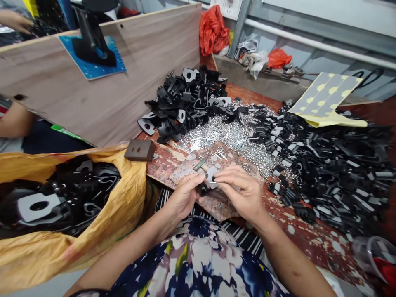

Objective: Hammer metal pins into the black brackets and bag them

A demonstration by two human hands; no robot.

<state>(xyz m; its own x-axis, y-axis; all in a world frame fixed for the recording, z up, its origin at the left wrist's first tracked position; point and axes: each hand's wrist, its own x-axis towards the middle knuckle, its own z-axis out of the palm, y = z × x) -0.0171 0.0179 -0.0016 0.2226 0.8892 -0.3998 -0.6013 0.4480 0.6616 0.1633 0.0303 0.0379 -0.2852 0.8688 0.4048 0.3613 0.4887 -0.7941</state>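
Note:
A black plastic clip with a light grey face is between my hands, over the near edge of the worn table. My left hand is closed round its dark lower part, the thumb along the left side. From the right, my right hand pinches the clip near the hole in its face; whether a small part is also in those fingertips is hidden. Just beyond lies a small tool with a greenish handle. A heap of shiny metal pins spreads behind it.
Black clip parts are piled at the back, with smaller black pieces heaped on the right. A yellow sack of clips stands left, beside a brown block. A wooden partition separates me from another person's arm.

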